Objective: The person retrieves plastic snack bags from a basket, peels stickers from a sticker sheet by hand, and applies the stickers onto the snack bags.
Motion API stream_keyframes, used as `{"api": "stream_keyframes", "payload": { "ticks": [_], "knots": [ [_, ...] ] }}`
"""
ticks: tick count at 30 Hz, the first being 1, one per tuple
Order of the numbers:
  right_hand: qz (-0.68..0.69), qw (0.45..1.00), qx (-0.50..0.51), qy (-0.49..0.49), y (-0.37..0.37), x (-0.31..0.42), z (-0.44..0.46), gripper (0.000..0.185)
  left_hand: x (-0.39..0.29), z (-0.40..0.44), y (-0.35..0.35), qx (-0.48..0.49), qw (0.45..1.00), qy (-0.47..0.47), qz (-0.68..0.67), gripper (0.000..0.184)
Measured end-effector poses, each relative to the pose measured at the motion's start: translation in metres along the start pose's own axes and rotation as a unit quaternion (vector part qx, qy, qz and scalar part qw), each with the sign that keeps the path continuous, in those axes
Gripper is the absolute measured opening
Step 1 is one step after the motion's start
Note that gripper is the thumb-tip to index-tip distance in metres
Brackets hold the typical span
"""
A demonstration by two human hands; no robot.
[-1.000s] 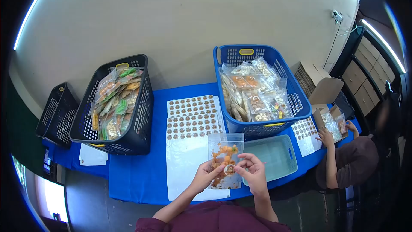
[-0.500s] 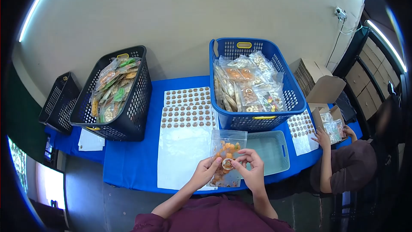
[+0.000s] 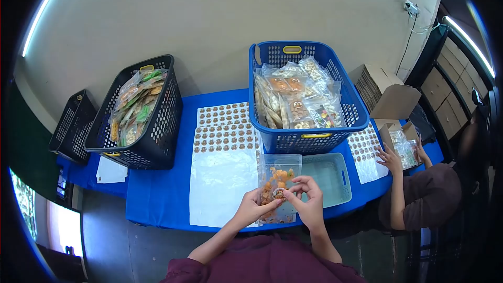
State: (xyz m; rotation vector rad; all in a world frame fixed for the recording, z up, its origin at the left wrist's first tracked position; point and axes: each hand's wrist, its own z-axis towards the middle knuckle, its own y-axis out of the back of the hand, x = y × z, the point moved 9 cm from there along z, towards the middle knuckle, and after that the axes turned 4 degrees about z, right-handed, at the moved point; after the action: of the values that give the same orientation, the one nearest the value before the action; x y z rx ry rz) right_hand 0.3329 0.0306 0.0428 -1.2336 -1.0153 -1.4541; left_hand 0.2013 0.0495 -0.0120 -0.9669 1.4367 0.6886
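A clear zip bag of orange snack pieces (image 3: 277, 172) is held upright in front of me, over the table's near edge. My left hand (image 3: 250, 208) grips its left side, thumb across the front and fingers mostly hidden behind. A round brown-and-white sticker (image 3: 279, 194) lies on the bag's front. The thumb of my right hand (image 3: 309, 203) touches the sticker's right edge, with the other fingers curled at the bag's right side. Behind the bag, a pale green plastic tray (image 3: 327, 202) sits on the blue cloth.
Sticker sheets (image 3: 222, 178) lie left of the bag. A blue basket (image 3: 309, 140) and a black basket (image 3: 157, 144) hold filled bags. Another black basket (image 3: 70, 131) stands far left. At right, a co-worker's hands (image 3: 390, 160) are by an open carton (image 3: 395, 107) and another sticker sheet (image 3: 365, 149).
My left thumb has slid down from the sticker's left edge to below it. My right thumb stays against the sticker. The view has shifted slightly; the co-worker's hand has moved a little.
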Motion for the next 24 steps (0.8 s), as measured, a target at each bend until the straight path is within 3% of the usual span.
{"api": "stream_keyframes", "payload": {
  "ticks": [4, 7, 10, 13, 14, 17, 18, 21, 24],
  "knots": [
    [-0.09, 0.994, -0.015, 0.057, 0.002, 0.01, 0.003, 0.033, -0.005, 0.005, 0.001, -0.018, 0.999, -0.017, -0.029, 0.035],
    [-0.061, 0.994, -0.04, 0.087, 0.004, 0.009, 0.006, 0.04, -0.008, 0.007, 0.006, -0.024, 0.999, -0.014, -0.029, 0.035],
    [0.021, 0.992, -0.066, 0.104, 0.013, 0.012, 0.015, 0.065, -0.01, 0.01, 0.016, -0.04, 0.999, -0.022, -0.011, 0.035],
    [0.065, 0.973, -0.089, 0.202, 0.017, 0.029, 0.016, 0.088, -0.008, 0.016, 0.023, -0.039, 0.999, -0.033, 0.003, 0.036],
    [0.037, 0.974, -0.073, 0.213, 0.014, 0.03, 0.017, 0.098, -0.009, 0.017, 0.024, -0.039, 0.999, -0.032, -0.003, 0.037],
    [0.002, 0.986, 0.015, 0.165, -0.009, 0.019, 0.033, 0.098, -0.013, 0.024, 0.025, -0.029, 0.999, -0.029, -0.007, 0.038],
    [0.068, 0.988, 0.081, 0.111, -0.021, 0.002, 0.04, 0.103, -0.014, 0.027, 0.025, -0.02, 0.999, -0.025, -0.001, 0.038],
    [0.197, 0.973, 0.097, 0.069, -0.035, -0.008, 0.046, 0.108, -0.018, 0.037, 0.026, 0.004, 0.999, -0.037, 0.007, 0.039],
    [0.128, 0.969, 0.09, 0.192, -0.026, 0.024, 0.053, 0.119, -0.024, 0.045, 0.032, 0.0, 0.999, -0.037, 0.004, 0.04]
  ]
}}
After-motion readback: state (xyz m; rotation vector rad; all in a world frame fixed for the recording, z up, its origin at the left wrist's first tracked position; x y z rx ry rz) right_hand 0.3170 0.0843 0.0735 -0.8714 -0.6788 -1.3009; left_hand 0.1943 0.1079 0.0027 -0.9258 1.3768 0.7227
